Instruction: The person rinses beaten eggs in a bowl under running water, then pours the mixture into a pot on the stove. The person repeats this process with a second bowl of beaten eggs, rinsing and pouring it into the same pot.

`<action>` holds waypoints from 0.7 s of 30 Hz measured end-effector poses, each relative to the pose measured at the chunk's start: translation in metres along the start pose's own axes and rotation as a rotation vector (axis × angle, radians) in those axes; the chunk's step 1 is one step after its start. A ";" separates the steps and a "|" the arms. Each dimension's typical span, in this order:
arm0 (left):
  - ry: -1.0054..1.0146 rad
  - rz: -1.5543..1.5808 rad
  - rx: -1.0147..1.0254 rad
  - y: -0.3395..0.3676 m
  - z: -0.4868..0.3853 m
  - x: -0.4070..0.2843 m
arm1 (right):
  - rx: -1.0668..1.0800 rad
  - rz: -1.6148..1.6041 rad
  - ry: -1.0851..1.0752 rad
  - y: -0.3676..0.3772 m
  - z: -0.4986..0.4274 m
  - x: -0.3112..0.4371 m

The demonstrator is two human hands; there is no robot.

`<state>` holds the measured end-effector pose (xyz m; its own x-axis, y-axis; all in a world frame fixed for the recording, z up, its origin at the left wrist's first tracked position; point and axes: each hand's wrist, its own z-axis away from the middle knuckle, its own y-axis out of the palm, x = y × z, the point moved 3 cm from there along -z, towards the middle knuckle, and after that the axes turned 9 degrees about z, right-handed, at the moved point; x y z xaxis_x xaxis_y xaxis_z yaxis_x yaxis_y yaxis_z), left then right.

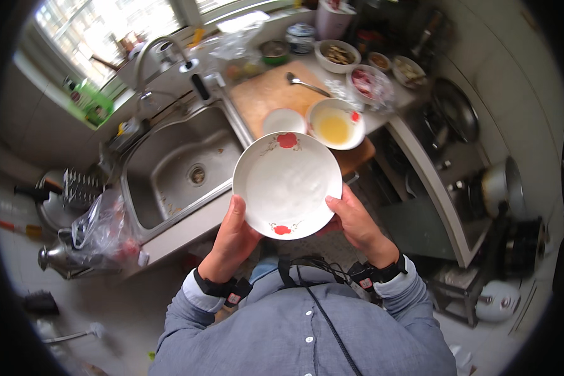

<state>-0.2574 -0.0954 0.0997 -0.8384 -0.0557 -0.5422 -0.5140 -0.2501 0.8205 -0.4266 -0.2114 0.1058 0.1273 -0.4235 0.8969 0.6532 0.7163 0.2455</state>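
A white ceramic plate (286,188) with red flower prints is held up before my body. My left hand (235,230) grips its lower left rim with the thumb on top. On the right rim, my right hand (357,218) has its thumb over the edge; the fingers of both hands are mostly hidden beneath. Beyond the plate, a small white bowl (284,121) rests on a wooden cutting board (258,94), partly covered by the plate's far edge. Next to it stands a flowered bowl (360,123) with yellow liquid inside. A metal spoon (308,84) lies on the board.
A steel sink (169,164) with a curved faucet (141,66) is at left. Bowls of sliced food (337,54) and raw meat (366,82) stand at the back. A wok (456,110) and a pot (503,188) sit to the right. A plastic bag (105,230) lies left of the sink.
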 end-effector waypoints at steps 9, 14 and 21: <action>-0.423 -0.084 0.248 0.134 -0.030 0.139 | -0.481 -0.117 -0.205 -0.124 0.171 -0.003; -0.674 -0.117 0.451 0.194 -0.067 0.206 | -0.734 -0.232 -0.218 -0.185 0.251 0.000; -0.881 -0.146 0.567 0.249 -0.121 0.279 | -0.989 -0.273 -0.284 -0.267 0.332 0.015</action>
<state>-0.5970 -0.2897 0.1310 -0.4801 0.7166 -0.5060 -0.4395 0.3028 0.8457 -0.8472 -0.2247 0.1763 -0.2104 -0.2657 0.9408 0.9656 -0.2068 0.1575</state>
